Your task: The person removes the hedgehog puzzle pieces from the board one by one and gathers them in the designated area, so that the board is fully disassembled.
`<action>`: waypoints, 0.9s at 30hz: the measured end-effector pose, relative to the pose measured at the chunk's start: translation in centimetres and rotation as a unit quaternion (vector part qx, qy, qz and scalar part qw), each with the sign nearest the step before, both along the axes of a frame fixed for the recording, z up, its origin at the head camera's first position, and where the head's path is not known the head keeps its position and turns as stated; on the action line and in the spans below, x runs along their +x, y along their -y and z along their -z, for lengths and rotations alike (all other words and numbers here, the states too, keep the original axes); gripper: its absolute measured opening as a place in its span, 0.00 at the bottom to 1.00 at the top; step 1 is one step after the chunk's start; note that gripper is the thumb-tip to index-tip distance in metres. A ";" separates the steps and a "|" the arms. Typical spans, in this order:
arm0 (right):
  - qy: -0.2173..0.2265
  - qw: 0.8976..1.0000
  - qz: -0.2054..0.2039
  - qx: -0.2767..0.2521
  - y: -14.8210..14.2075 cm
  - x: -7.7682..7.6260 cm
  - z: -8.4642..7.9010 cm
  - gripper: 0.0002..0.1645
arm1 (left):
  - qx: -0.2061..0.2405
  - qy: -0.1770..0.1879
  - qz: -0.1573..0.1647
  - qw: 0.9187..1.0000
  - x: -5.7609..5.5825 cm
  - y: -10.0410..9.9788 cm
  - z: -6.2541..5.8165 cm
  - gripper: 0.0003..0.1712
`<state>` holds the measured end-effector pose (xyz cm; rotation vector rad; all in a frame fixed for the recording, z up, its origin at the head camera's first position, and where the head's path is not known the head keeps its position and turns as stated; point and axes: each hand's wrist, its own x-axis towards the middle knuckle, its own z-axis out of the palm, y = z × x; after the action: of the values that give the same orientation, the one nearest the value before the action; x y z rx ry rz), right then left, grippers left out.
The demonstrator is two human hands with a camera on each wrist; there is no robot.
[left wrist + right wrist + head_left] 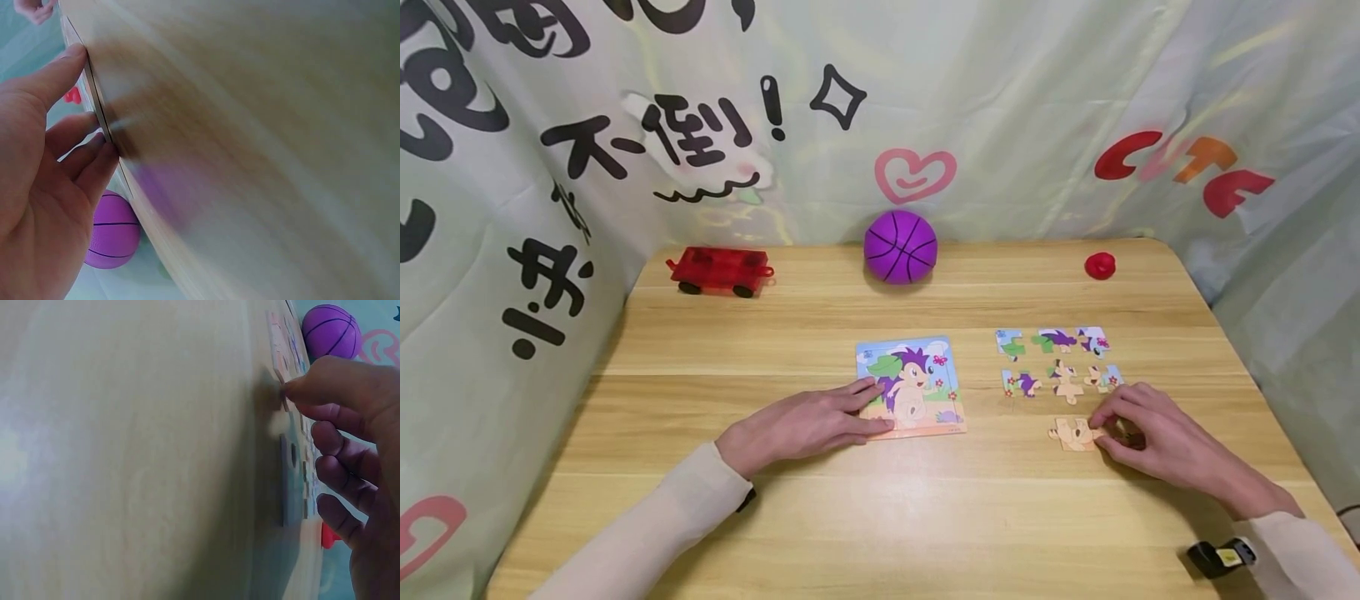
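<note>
A square picture puzzle board (917, 387), showing a purple-haired cartoon hedgehog, lies on the table. My left hand (808, 425) rests on its left side with thumb and fingers spread; in the left wrist view the fingertips (107, 153) meet the board's edge. To the right, several loose jigsaw pieces (1056, 339) are laid out in rows. Between thumb and index finger, my right hand (1157, 437) pinches a small jigsaw piece (280, 381) at the right end of the lowest row, beside a peach-coloured piece (1073, 435). Its other fingers are loosely bent.
A purple ball (900, 247) sits at the back middle of the wooden table (925, 517). A red toy wagon (721, 271) stands at the back left, and a small red object (1101, 266) at the back right. Printed cloth (1000, 125) hangs behind and beside the table.
</note>
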<state>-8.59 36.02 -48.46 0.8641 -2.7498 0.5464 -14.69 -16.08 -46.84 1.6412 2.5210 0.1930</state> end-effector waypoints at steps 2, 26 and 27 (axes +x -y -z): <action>-0.001 1.000 0.008 -0.004 0.0 0.1 -0.2 0.31 | -0.001 -0.004 0.001 1.000 0.0 0.0 0.0 0.25; 0.004 1.000 -0.011 0.006 0.0 0.1 0.0 0.30 | -0.004 -0.009 0.002 1.000 0.0 -0.1 0.0 0.25; 0.004 1.000 -0.011 0.006 0.0 0.2 0.0 0.30 | -0.004 -0.010 0.002 1.000 0.0 -0.1 0.0 0.25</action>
<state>-8.43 36.04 -48.44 0.8988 -2.7574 0.5384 -14.67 -16.00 -46.79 1.6543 2.5285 0.1674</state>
